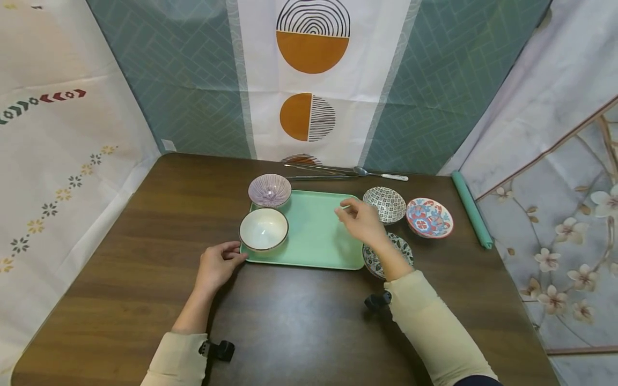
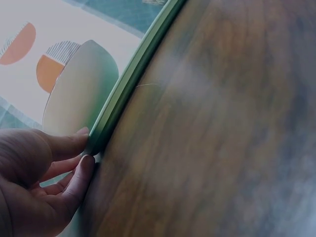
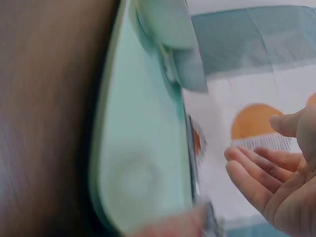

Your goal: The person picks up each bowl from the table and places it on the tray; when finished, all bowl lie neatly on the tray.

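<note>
A light green tray (image 1: 314, 236) lies on the brown table with two bowls on its left side. The white bowl with a dark rim (image 1: 264, 229) stands at the near left, the purple striped bowl (image 1: 270, 190) behind it. My left hand (image 1: 218, 265) pinches the tray's near left corner; in the left wrist view, thumb and fingertips (image 2: 87, 163) meet at the green edge. Over the tray's right part hovers my right hand (image 1: 363, 221), fingers loosely curved and holding nothing. Below its wrist sits a dark green patterned bowl (image 1: 403, 252), partly covered by the forearm.
Right of the tray are a black-and-white patterned bowl (image 1: 384, 203) and a red-and-blue patterned bowl (image 1: 429, 218). A spoon (image 1: 381, 175) and thin metal utensils (image 1: 318, 176) lie behind the tray. A rolled green cloth (image 1: 472, 210) lies along the table's right edge.
</note>
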The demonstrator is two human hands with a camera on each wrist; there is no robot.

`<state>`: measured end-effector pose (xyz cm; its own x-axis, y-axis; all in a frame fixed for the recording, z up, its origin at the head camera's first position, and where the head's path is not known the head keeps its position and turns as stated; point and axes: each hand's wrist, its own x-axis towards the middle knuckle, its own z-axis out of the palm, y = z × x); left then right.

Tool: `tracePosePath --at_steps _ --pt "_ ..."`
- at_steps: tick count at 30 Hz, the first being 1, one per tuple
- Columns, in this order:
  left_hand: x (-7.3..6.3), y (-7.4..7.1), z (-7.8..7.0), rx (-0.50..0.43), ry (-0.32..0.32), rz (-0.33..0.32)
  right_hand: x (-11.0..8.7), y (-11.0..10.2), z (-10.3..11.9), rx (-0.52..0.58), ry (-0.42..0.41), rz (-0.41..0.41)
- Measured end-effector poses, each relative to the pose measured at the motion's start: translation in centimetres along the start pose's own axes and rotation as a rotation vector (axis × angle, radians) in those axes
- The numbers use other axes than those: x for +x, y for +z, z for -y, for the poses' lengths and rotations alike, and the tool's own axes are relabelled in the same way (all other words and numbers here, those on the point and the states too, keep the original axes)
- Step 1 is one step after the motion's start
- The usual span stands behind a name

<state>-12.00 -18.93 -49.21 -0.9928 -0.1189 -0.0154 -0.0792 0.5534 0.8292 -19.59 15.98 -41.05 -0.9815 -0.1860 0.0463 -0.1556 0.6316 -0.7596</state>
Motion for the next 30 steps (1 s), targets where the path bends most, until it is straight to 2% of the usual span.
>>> tracePosePath --at_steps 7,12,16,24,30 --pt "0.1 -0.1 -0.1 -0.008 0.004 0.002 -0.2 -4.7 -1.9 -0.081 -0.022 -0.097" --pt "0.0 -0.2 -0.1 -0.002 -0.002 0.010 -0.6 -7.4 -4.4 -0.095 -0.034 -0.178" --pt "0.0 -0.2 0.0 -0.007 -0.001 0.012 -1.2 -9.3 -6.3 -0.133 -0.008 -0.246" --pt "0.1 -0.2 0.3 -0.006 0.009 0.008 -2.8 -12.1 -9.2 -0.196 -0.034 -0.367" --pt "0.0 -0.2 0.4 -0.010 0.007 0.016 -3.9 -13.6 -12.0 -0.195 0.022 -0.417"
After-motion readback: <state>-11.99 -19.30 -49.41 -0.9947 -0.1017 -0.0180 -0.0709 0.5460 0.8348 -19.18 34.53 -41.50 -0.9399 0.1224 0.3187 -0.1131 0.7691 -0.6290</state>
